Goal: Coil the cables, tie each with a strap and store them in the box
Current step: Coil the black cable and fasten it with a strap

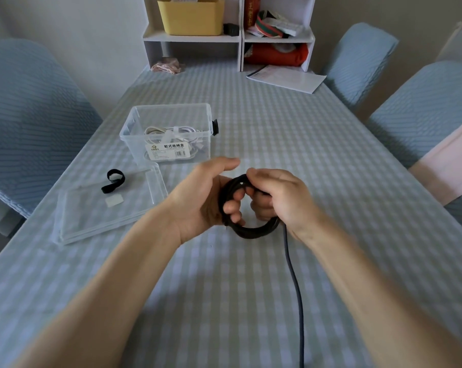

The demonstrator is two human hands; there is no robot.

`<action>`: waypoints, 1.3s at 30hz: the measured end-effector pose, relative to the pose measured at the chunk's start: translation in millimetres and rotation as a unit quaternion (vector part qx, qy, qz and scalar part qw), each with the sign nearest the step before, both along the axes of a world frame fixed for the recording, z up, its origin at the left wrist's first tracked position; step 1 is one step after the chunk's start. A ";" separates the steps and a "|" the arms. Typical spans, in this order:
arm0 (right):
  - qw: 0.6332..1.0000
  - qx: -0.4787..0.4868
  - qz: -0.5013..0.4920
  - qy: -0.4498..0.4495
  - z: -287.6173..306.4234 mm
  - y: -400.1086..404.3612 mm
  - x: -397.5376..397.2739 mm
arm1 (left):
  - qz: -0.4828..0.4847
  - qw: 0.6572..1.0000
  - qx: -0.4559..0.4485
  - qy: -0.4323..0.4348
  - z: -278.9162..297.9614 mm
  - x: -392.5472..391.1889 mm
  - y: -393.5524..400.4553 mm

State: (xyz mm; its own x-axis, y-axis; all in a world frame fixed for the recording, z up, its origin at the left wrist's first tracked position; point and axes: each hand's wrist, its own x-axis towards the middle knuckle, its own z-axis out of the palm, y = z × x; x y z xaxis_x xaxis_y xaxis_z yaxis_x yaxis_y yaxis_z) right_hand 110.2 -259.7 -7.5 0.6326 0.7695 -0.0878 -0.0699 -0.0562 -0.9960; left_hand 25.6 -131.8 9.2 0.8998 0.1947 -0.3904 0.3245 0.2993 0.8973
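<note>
I've got both hands over the middle of the bench point(277, 115), which has a checked cloth on it. Left hand point(206, 197) has its fingers point(232, 208) curled thru the black cable point(251, 229) coil, gripping the left side of the loop w/ the thumb sticking out above. Right hand point(280, 195) is clenched on the top-right of the same coil, fingers wrapped over the strands. Coil is held just above the bench, approx upright and tilted toward me; the loose tail drops from the coil's right side beneath my right wrist & runs down across the cloth to the bottom edge of view. The clear box point(168, 134) sits on the bench beyond my left hand, open, w/ white cables point(176, 130) already inside, at least one bundle tied w/ a whitish strap. Its lid point(110, 205) lies flat just in front of the box, to the left of my left hand. On the lid: a black strap point(113, 180) bent into a loop, and a small whitish piece point(113, 201) near it, can't tell what that is. A small black item point(215, 126) is touching the box's right side.
</note>
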 end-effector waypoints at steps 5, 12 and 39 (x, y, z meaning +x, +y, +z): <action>0.997 -0.002 -0.045 0.057 -2.2 6.3 -2.5 | 0.129 0.989 -0.076 -0.011 -6.5 12.2 -13.4; 0.966 0.121 -0.033 0.224 -4.6 8.5 -3.9 | 0.211 0.959 -0.175 -0.076 -10.4 8.2 -7.3; 0.986 0.042 -0.080 0.138 -0.6 10.5 -7.3 | 0.297 0.935 -0.178 -0.072 -15.2 13.5 -20.5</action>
